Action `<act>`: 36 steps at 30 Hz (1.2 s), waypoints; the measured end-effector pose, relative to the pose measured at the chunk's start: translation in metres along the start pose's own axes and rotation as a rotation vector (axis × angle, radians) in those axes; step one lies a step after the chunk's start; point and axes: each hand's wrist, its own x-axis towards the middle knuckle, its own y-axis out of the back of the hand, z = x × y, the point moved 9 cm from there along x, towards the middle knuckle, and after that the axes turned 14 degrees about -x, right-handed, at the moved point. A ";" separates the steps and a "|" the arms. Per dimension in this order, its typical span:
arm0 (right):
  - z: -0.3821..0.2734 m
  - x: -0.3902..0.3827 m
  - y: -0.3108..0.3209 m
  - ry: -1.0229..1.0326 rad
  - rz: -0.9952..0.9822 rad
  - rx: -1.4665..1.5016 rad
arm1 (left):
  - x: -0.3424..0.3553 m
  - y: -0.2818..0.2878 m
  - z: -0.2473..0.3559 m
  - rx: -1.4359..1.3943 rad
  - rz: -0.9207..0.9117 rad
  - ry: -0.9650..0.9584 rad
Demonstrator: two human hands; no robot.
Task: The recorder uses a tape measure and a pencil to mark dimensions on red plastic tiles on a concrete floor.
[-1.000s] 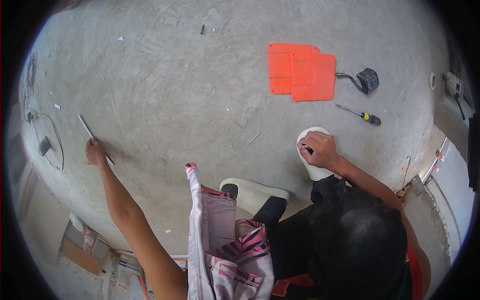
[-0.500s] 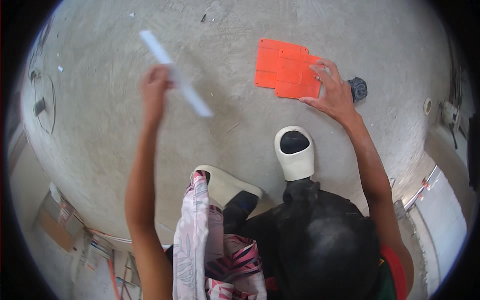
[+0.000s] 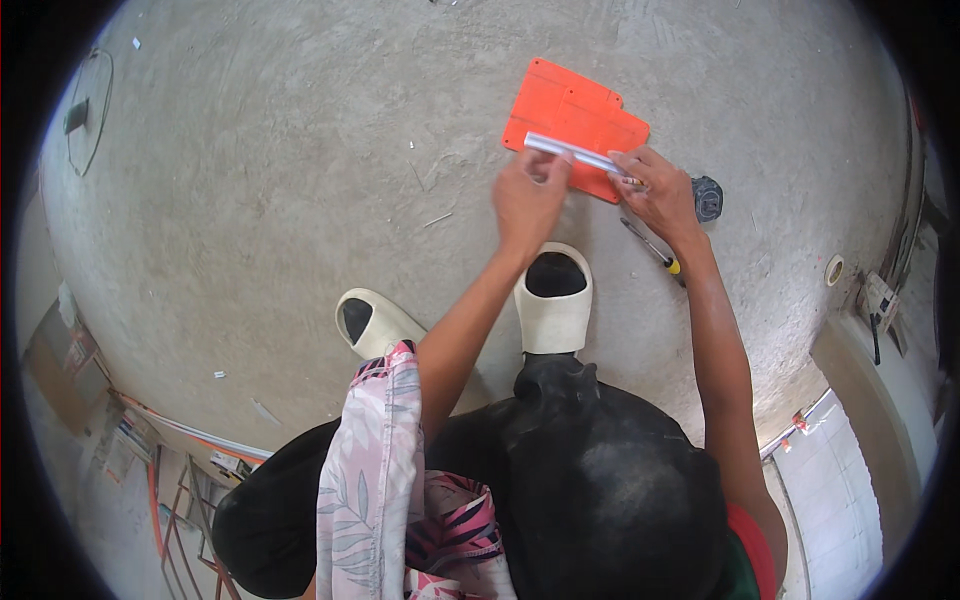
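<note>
A thin white strip, long and flat, lies level across the near part of the orange plastic pieces, which rest flat on the bare concrete floor. The left hand is closed around the strip's near-left part, fingers curled over it. The right hand pinches the strip's right end between thumb and fingertips, the other fingers loosely bent. Both hands hover just above the orange pieces, close to each other.

Just beside the right hand, on the floor, lies a screwdriver with a yellow and black handle, and near it a small dark round object touching the orange pieces' right corner. Below the hands two cream-coloured slip-on shoes stand on the floor, the other one off to the left. A patterned pink and white cloth hangs over the person's lap.
</note>
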 end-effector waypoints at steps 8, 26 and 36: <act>0.000 0.007 -0.011 0.000 0.060 -0.112 | 0.006 0.027 0.038 0.241 0.258 -0.250; 0.002 0.025 -0.010 0.145 0.124 0.006 | -0.002 0.001 0.041 0.495 0.149 -0.733; 0.000 0.032 -0.014 0.232 0.056 0.060 | -0.002 0.001 0.044 0.510 0.169 -0.758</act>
